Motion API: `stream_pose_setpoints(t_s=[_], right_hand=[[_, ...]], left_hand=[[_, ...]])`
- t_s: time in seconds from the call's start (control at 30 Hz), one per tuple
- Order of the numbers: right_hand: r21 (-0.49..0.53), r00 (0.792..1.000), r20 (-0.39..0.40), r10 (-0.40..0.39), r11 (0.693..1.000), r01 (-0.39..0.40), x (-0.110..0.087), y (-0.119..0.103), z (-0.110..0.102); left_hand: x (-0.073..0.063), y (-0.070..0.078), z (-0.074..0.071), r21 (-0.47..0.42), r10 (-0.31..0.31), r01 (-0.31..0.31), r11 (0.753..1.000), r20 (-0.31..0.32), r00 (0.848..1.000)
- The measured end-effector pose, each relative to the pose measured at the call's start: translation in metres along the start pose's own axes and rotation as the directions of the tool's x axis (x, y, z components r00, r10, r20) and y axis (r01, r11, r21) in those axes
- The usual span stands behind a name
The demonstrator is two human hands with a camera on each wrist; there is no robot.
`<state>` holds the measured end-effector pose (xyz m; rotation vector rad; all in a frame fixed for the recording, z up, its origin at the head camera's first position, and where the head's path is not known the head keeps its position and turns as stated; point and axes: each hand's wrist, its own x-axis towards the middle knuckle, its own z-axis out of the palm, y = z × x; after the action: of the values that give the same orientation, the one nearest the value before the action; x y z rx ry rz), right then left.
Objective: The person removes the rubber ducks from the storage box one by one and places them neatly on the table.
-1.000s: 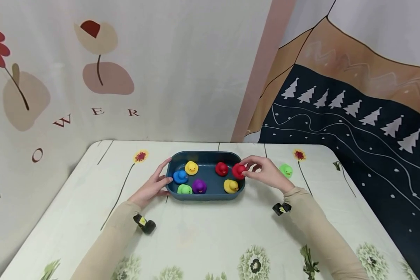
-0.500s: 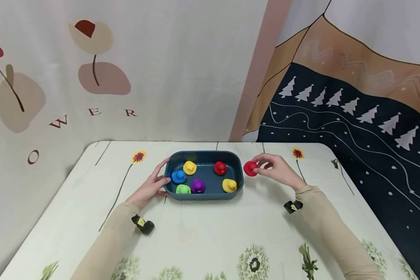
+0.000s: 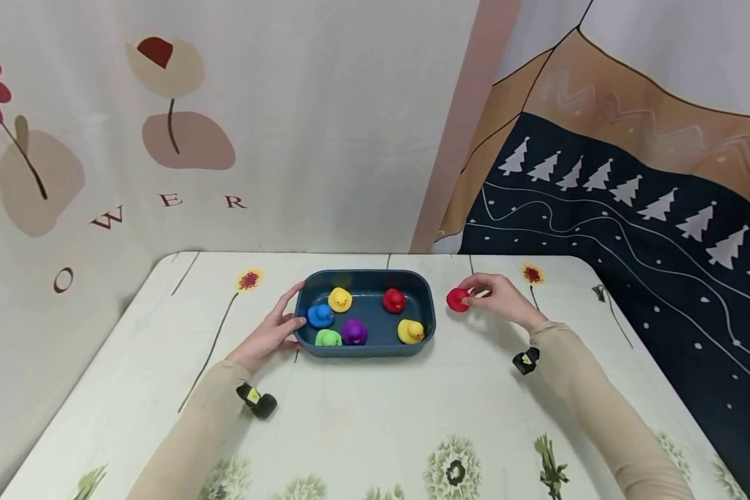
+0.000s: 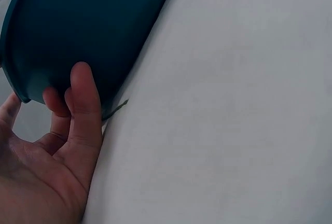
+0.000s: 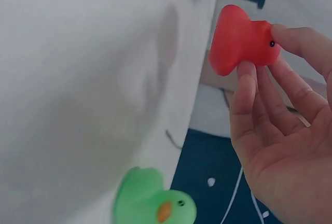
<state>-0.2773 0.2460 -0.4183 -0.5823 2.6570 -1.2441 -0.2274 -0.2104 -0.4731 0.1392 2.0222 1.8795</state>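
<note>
In the head view, a dark blue tray [image 3: 365, 351] holds several rubber ducks. At its left end my left hand [image 3: 271, 337] holds the rim; the left wrist view shows fingers [image 4: 85, 94] against the tray's outer wall. Just right of the tray, my right hand [image 3: 500, 298] pinches a red rubber duck [image 3: 457, 300] between thumb and fingers. The right wrist view shows this duck [image 5: 233, 42] held by its head, above the tablecloth. A green duck [image 5: 153, 203] is nearby there; the right hand hides it in the head view.
Inside the tray are a yellow duck [image 3: 340, 300], a blue duck [image 3: 320, 317], a light green duck [image 3: 328, 338], a purple duck [image 3: 354, 332], another red duck [image 3: 394, 301] and a second yellow duck [image 3: 411, 332]. A flowered cloth [image 3: 362, 423] covers the table.
My right hand has carried the red duck out over the tray's right rim and further right. The green duck outside has become hidden in the head view. My left hand stays at the tray.
</note>
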Motion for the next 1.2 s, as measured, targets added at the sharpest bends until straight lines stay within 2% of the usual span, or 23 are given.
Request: stream_pose_setpoints(t_s=[0.47,0.97,1.2], right_hand=[[-0.096,0.996,-0.047,0.079,0.992,-0.083,-0.003,0.022,-0.011],[-0.042,0.984,-0.049,0.174,0.984,-0.176,-0.011,0.041,-0.019],[-0.028,0.984,-0.056,0.166,0.985,-0.168,-0.014,0.045,-0.019]], left_hand=[[0.0,0.001,-0.001,0.018,-0.016,0.016,1.0,-0.015,1.0],[0.001,0.0,0.0,0.018,-0.02,0.021,1.0,-0.01,1.0],[0.002,-0.001,-0.001,0.021,-0.013,0.013,1.0,-0.009,1.0]])
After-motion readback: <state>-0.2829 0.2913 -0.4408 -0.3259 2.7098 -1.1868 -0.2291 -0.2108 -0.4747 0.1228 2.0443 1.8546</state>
